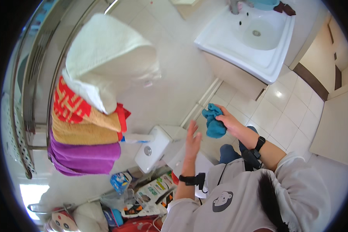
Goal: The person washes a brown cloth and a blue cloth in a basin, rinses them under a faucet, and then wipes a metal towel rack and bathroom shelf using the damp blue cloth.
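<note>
A crumpled teal cloth (215, 124) is bunched in my right hand (230, 121), with the thumb laid over its near side. Folds of it hang out past the fingers, over the tiled floor. To the left, my left hand (193, 140) is raised and holds nothing, its fingers somewhat apart and slightly blurred. It is a short way from the cloth, not touching it. Behind that hand, the white toilet tank (153, 149) with its round flush button stands against the wall.
A white washbasin (249, 43) on a cabinet is at upper right, with a blue basin (265, 4) at its back edge. Purple (85, 155), tan-and-red (87, 124) and white (110, 49) towels hang from a metal rack (56, 87). Packages and bags (153, 188) crowd the lower left.
</note>
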Demonstrator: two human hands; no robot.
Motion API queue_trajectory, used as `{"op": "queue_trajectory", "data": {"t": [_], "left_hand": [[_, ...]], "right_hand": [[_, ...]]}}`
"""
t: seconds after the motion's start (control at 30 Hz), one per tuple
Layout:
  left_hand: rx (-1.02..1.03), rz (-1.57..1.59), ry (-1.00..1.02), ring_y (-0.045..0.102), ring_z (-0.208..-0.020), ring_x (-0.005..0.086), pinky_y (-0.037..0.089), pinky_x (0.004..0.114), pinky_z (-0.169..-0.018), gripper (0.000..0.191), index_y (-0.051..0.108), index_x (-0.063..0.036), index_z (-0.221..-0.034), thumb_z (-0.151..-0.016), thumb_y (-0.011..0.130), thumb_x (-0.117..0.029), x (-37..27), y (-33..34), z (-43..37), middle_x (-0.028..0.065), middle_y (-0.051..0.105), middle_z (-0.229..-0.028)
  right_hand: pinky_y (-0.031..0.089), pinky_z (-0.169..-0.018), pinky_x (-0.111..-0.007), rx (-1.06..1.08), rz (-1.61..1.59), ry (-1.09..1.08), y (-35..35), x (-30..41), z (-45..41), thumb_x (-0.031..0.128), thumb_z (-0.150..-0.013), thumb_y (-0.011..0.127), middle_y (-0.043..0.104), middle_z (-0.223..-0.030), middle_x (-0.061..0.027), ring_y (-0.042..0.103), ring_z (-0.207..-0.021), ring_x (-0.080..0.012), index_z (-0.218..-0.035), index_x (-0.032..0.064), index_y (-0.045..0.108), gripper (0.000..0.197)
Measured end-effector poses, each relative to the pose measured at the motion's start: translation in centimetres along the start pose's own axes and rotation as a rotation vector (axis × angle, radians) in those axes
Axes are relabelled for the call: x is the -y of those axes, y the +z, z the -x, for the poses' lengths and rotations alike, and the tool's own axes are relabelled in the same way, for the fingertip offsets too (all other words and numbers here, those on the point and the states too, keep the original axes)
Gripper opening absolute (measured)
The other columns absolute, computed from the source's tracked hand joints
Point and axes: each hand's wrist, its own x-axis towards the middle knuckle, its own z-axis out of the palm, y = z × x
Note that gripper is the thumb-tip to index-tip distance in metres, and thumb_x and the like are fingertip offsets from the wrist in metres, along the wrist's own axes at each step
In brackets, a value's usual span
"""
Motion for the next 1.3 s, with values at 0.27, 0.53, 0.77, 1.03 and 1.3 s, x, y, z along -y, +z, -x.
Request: {"op": "queue_trajectory", "data": {"t": [0.27,0.53,0.77,1.03,1.3], "left_hand": [[-0.021,0.009,0.029,0.053,-0.106,0.0195,0.043,0.032,-0.091,0.045,0.045,0.0009,-0.126,-0.086,0.062,-0.01,-4.9,9.0,-9.4,0.0106,0.055,-0.117],[-0.928,-0.278,0.387,0.053,-0.104,0.0227,0.043,0.034,-0.09,0.049,0.043,0.0041,-0.128,-0.088,0.062,-0.019,-13.8,3.8,-21.4,0.0164,0.054,-0.118],[-1.458,-0.771,0.696,0.038,-0.124,0.0383,0.031,0.046,-0.104,0.052,0.042,0.0045,-0.131,-0.087,0.059,-0.017,-21.9,-0.7,-32.0,0.0249,0.038,-0.138],[-0.86,-1.315,1.089,0.027,-0.132,0.0431,0.027,0.053,-0.106,0.049,0.052,-0.007,-0.126,-0.077,0.058,-0.007,-32.0,1.4,-39.7,0.0205,0.031,-0.144],[-1.009,-1.308,1.113,0.036,-0.129,0.0419,0.037,0.052,-0.101,0.056,0.052,-0.0109,-0.126,-0.072,0.063,-0.016,-32.1,-3.8,-35.6,0.0191,0.037,-0.142]], "right_hand": [[0.02,-0.109,-0.034,0.145,-0.096,-0.131,-0.5,5.6,-0.2,0.04,-0.095,0.046,0.024,-0.148,-0.0093,0.024,-0.135,-0.0191,-0.147,0.0074,0.015,0.068],[0.042,-0.094,-0.037,0.139,0.17,-0.2,-2.5,14.9,-2.9,0.034,-0.096,0.047,0.046,-0.132,-0.0097,0.046,-0.119,-0.0213,-0.141,0.0137,0.031,0.052],[0.047,-0.085,-0.032,0.128,0.262,-0.235,-3.4,19.8,-5.1,0.025,-0.097,0.046,0.058,-0.113,-0.0063,0.056,-0.102,-0.0167,-0.129,0.0103,0.048,0.036],[0.048,-0.08,-0.029,0.063,0.301,-0.223,-4.2,22.8,-7.2,0.018,-0.097,0.044,0.062,-0.103,-0.0051,0.058,-0.094,-0.0132,-0.121,0.0083,0.054,0.028],[0.05,-0.076,-0.028,-0.001,0.364,-0.271,-3.4,26.0,-8.2,0.017,-0.094,0.046,0.064,-0.094,-0.0053,0.061,-0.088,-0.0136,-0.113,0.0049,0.058,0.025]]}}
